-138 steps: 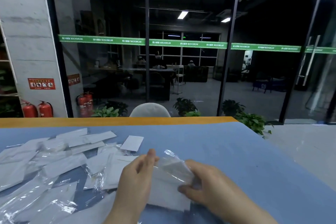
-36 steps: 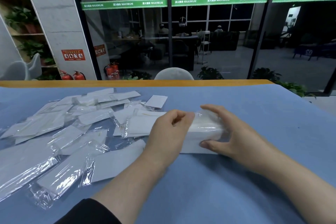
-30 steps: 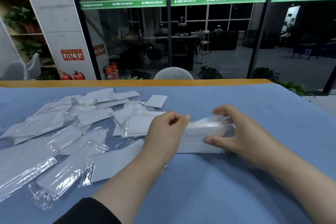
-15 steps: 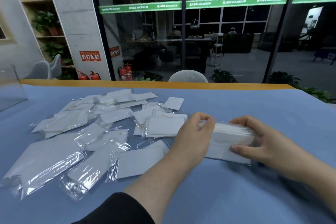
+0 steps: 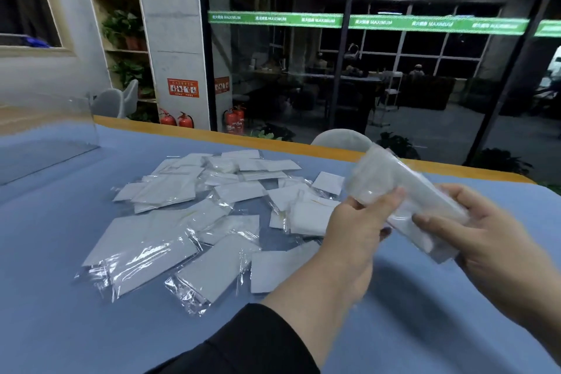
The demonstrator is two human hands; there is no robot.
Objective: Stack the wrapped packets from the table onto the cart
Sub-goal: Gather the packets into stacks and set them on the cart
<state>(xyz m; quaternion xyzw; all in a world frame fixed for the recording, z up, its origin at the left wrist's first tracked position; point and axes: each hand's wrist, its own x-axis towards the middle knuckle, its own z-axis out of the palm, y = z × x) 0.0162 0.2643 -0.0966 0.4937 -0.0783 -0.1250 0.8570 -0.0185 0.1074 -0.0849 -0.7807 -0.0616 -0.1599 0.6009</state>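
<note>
Lifted off the table (image 5: 91, 328), both hands grip the packet bundle (image 5: 403, 191).

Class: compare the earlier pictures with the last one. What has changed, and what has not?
The bundle of wrapped packets, which both hands squared on the table, is lifted clear and tilted, blurred with motion. The left hand and right hand grip it as before. The loose packets lie unmoved on the table.

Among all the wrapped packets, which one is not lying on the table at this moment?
The packet bundle held by the left hand and right hand: it is lifted and tilted, while the other packets lie flat on the blue table.
</note>
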